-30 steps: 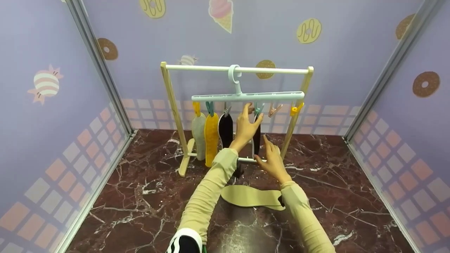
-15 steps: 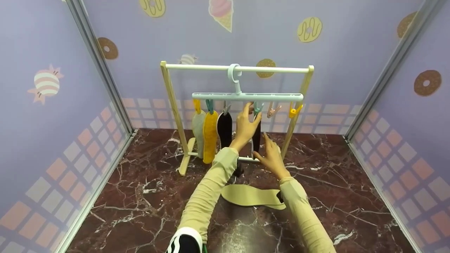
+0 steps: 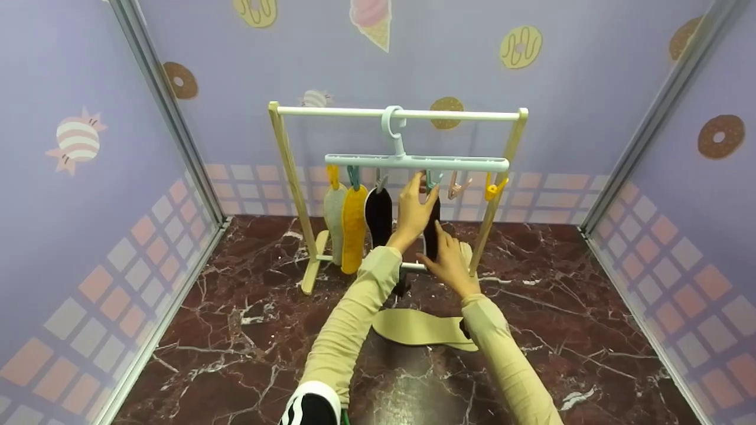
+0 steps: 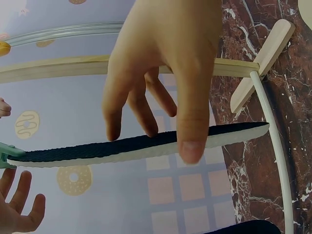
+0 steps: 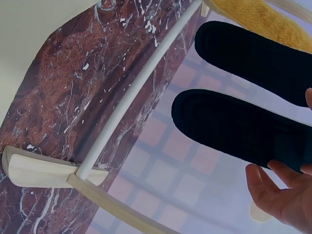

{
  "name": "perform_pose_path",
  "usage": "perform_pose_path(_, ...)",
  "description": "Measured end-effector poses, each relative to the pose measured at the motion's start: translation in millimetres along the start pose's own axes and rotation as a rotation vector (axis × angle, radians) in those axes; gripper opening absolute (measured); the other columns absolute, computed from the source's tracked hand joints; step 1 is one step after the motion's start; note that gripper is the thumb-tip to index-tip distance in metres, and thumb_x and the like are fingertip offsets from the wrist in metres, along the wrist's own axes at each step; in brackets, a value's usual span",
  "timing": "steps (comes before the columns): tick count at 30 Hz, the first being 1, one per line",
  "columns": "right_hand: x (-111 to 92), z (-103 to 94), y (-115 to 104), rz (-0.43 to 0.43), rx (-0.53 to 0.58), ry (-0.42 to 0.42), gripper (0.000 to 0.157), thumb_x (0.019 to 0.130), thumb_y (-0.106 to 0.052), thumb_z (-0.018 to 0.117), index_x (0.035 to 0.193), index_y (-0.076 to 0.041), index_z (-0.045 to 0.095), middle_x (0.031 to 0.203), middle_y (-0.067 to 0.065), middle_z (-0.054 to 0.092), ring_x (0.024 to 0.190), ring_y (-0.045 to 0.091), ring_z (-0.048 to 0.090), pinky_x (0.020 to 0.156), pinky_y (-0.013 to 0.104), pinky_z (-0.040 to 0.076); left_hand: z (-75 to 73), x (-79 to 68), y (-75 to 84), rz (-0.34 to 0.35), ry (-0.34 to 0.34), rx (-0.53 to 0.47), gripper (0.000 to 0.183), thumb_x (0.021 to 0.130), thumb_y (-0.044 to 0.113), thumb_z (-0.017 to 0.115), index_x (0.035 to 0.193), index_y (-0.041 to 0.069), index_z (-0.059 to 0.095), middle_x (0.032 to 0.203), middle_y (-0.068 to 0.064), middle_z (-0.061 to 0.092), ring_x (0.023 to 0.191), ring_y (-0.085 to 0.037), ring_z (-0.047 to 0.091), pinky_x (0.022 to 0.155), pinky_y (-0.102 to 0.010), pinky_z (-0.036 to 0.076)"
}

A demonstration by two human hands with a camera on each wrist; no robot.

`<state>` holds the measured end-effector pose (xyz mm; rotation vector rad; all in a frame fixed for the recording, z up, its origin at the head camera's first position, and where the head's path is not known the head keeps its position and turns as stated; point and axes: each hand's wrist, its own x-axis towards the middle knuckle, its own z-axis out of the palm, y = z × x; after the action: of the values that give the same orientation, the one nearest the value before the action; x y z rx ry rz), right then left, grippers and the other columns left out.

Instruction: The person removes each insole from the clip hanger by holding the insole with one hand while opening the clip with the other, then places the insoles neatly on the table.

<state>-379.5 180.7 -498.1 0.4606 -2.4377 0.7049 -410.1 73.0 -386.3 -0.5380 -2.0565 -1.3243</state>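
Note:
On the white hanger [image 3: 449, 162], a green clothespin [image 3: 435, 178] carries a black insole [image 3: 432, 239] with a white underside. My left hand [image 3: 412, 213] is raised at that clothespin, fingers bent but spread, the fingertips close under it in the left wrist view. Lower down, my right hand [image 3: 450, 261] is at the insole, thumb and fingers loosely spread; in the left wrist view its thumb overlaps the white side and the other fingertips meet the black side. Fingertips of the right hand [image 5: 285, 195] touch the insole's edge in the right wrist view.
Left of my hands hang a grey insole [image 3: 333, 224], a yellow insole [image 3: 354, 236] and another black insole [image 3: 378, 215]. A pink clothespin [image 3: 456, 188] and a yellow clothespin [image 3: 494, 189] hang at right. Beige insoles [image 3: 413, 326] lie before the wooden rack [image 3: 290, 177] on the marbled surface.
My right hand has moved left from beside the black insole, so that its fingers now overlap it. My left hand stays near the green clothespin; the hanger has swung slightly.

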Motion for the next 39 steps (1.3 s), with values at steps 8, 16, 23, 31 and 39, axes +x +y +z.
perform_pose_path(8, 2.4, 2.4, -8.1, 0.057, -0.010, -0.026, 0.084, 0.077, -0.034, 0.067, 0.139, 0.000, 0.023, 0.121, 0.023, 0.050, 0.101, 0.039, 0.049, 0.087, 0.048, 0.042, -0.3, -0.8, 1.4, -0.009, -0.015, -0.003, 0.039, 0.088, 0.021, 0.054, 0.119, -0.002, 0.049, 0.102, -0.016, 0.061, 0.086, -0.024, 0.061, 0.080, -0.028, 0.049)
perform_pose_path(16, 3.6, 5.5, -13.3, 0.080, -0.054, -0.015, 0.077, 0.082, -0.035, 0.061, 0.138, 0.001, 0.024, 0.111, 0.024, 0.055, 0.090, 0.037, 0.051, 0.075, 0.047, 0.046, -1.6, -2.4, 4.5, -0.045, -0.034, 0.020, 0.040, 0.089, 0.025, 0.053, 0.120, -0.001, 0.049, 0.099, -0.014, 0.059, 0.083, -0.024, 0.061, 0.073, -0.029, 0.051)
perform_pose_path(23, 4.2, 6.8, -17.9, 0.137, -0.084, -0.029, 0.071, 0.084, -0.031, 0.059, 0.139, -0.001, 0.024, 0.106, 0.023, 0.059, 0.090, 0.037, 0.052, 0.071, 0.049, 0.047, -1.6, -3.6, 7.5, -0.074, -0.042, 0.108, 0.045, 0.087, 0.025, 0.056, 0.124, 0.001, 0.047, 0.095, -0.012, 0.058, 0.081, -0.022, 0.060, 0.069, -0.027, 0.050)
perform_pose_path(31, 5.8, 6.7, -20.5, 0.168, -0.116, 0.000, 0.066, 0.086, -0.031, 0.056, 0.137, -0.001, 0.027, 0.097, 0.022, 0.064, 0.080, 0.038, 0.056, 0.062, 0.050, 0.048, -0.7, -5.0, 9.9, -0.090, -0.050, 0.158, 0.048, 0.087, 0.030, 0.054, 0.126, 0.002, 0.045, 0.098, -0.013, 0.058, 0.082, -0.025, 0.060, 0.071, -0.032, 0.051)
perform_pose_path(39, 8.1, 8.1, -20.8, 0.116, -0.154, 0.029, 0.056, 0.087, -0.022, 0.051, 0.136, -0.005, 0.029, 0.067, 0.020, 0.061, 0.059, 0.037, 0.058, 0.050, 0.049, 0.046, 0.7, -4.5, 11.3, -0.094, -0.018, 0.211, 0.047, 0.088, 0.037, 0.052, 0.121, 0.003, 0.048, 0.097, -0.011, 0.058, 0.083, -0.025, 0.060, 0.069, -0.036, 0.051)
